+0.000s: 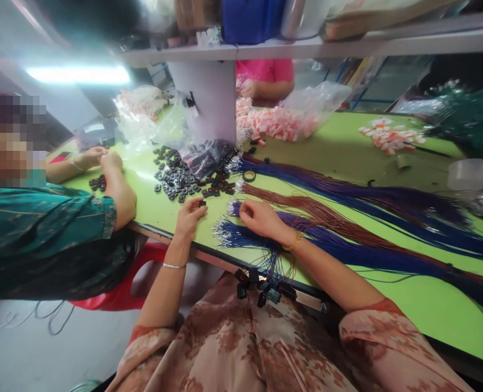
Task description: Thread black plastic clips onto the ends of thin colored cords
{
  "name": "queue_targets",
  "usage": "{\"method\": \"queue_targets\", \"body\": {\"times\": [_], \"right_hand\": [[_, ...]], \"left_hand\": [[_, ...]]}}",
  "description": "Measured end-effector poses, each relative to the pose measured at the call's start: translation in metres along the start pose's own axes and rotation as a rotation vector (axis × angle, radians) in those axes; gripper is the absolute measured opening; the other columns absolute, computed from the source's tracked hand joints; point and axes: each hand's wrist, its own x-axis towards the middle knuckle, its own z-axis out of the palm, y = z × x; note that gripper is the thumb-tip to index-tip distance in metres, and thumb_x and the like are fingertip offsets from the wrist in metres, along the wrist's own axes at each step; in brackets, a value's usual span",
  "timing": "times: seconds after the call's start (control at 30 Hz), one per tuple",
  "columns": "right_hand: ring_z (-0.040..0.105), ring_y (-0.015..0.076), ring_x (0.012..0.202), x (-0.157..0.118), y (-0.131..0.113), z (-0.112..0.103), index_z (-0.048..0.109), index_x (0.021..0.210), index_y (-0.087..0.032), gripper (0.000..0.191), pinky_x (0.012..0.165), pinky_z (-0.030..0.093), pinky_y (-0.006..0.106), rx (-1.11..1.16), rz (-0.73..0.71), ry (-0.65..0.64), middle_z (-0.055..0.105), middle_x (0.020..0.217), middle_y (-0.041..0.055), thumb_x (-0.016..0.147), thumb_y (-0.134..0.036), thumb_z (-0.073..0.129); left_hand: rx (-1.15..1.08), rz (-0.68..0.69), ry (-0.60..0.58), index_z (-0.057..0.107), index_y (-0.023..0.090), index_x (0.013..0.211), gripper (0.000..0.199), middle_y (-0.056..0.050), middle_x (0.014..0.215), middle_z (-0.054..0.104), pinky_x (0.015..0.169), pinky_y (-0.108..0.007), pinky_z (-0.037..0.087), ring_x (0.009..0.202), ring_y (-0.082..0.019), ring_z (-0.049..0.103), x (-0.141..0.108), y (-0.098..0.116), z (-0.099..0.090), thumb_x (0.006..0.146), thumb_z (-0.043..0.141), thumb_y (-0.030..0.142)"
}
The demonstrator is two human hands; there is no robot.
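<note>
My left hand [189, 218] pinches a small black connector housing [202, 203] between thumb and fingers, just above the green tabletop. To its right, my right hand [261, 219] is closed at the tips of a purple-blue wire bundle [233, 208]; whatever sits between its fingertips is too small to make out. Nearer to me lies a blue wire bundle [241, 235] with silvery terminals, and beyond is a brown wire bundle [266, 191]. Wires with black housings [261, 288] on their ends hang over the table edge at my lap.
Loose black housings [176, 179] lie beside a plastic bag [208, 158]. A tape roll [249, 176] rests by more blue wires [306, 177]. Pink-and-white parts [282, 122] are heaped farther back. A co-worker in a green sleeve [49, 218] sits left; another in pink [266, 76] is opposite.
</note>
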Motion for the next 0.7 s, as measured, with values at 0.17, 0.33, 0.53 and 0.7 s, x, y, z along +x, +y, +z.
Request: {"method": "queue_targets", "body": {"times": [0.17,0.33,0.53,0.7], "right_hand": [[0.043,0.01,0.057,0.003,-0.016,0.005,0.055,0.074,-0.018,0.008,0.057,0.031,0.023,0.208,-0.073,-0.018,0.054,0.063,-0.0028,0.079,-0.02,0.051],[0.044,0.0096,0.057,-0.004,-0.02,0.006,0.056,0.072,-0.017,0.006,0.056,0.03,0.023,0.225,-0.11,0.035,0.053,0.062,-0.0031,0.077,-0.02,0.054],[0.04,0.0097,0.056,-0.013,-0.018,0.009,0.054,0.069,-0.018,0.009,0.055,0.027,0.024,0.18,-0.136,0.102,0.051,0.061,-0.0025,0.076,-0.023,0.056],[0.04,0.0101,0.055,-0.014,-0.019,0.01,0.052,0.066,-0.018,0.012,0.055,0.027,0.024,0.141,-0.106,0.1,0.052,0.061,-0.0016,0.076,-0.024,0.056]], "left_hand": [[-0.393,-0.172,-0.152,0.067,0.016,0.097,0.031,-0.005,0.086,0.068,0.067,-0.02,0.052,0.077,-0.012,0.065,-0.032,0.008,0.017,0.068,0.077,0.019],[-0.52,-0.253,-0.245,0.067,0.015,0.1,0.028,-0.005,0.085,0.069,0.068,-0.018,0.055,0.076,-0.011,0.066,-0.053,0.009,0.029,0.073,0.073,0.014],[-0.573,-0.3,-0.309,0.066,0.012,0.101,0.025,-0.005,0.087,0.069,0.069,-0.017,0.056,0.074,-0.009,0.067,-0.064,0.008,0.039,0.076,0.071,0.011],[-0.576,-0.29,-0.325,0.067,0.013,0.098,0.022,-0.004,0.088,0.07,0.069,-0.017,0.056,0.073,-0.008,0.066,-0.069,0.01,0.044,0.076,0.071,0.01]]}}
